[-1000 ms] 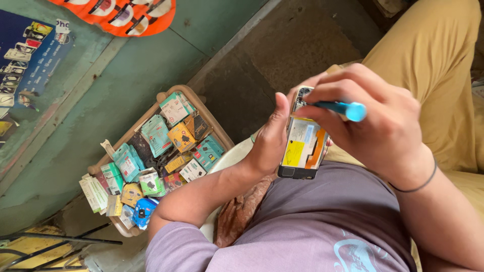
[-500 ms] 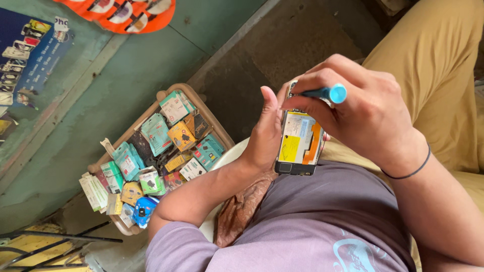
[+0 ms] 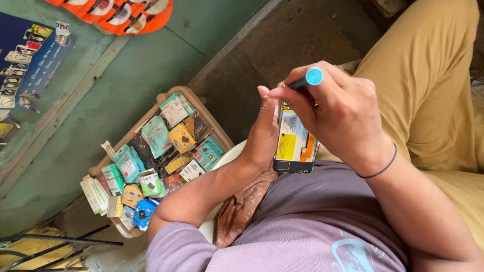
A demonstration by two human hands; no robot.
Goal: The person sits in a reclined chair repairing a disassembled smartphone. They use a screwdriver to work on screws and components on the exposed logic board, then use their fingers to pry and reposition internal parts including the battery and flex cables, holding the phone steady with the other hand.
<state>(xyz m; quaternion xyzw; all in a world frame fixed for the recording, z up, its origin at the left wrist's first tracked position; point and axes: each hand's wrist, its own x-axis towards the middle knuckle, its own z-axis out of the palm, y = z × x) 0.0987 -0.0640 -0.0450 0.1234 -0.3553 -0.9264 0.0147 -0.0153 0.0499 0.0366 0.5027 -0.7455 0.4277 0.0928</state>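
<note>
My left hand (image 3: 266, 132) grips an opened mobile phone (image 3: 294, 143) by its left edge, back cover off, with a yellow battery and orange parts showing. My right hand (image 3: 339, 112) holds a blue-handled screwdriver (image 3: 308, 78) and covers the phone's upper end. The tool's tip is hidden behind my fingers. A thin dark band circles my right wrist. The phone sits above my lap, over my purple shirt (image 3: 302, 226).
A beige basket (image 3: 174, 94) full of several small packaged phone accessories stands on the green floor to the left. A brown cloth (image 3: 242, 211) lies under my left forearm. Posters (image 3: 25, 55) and an orange pack hang at upper left. My tan trouser leg (image 3: 428, 90) fills the right.
My right hand has shifted slightly left and up over the phone's top, with the screwdriver's handle now more upright. The phone has turned a little more upright in my left hand.
</note>
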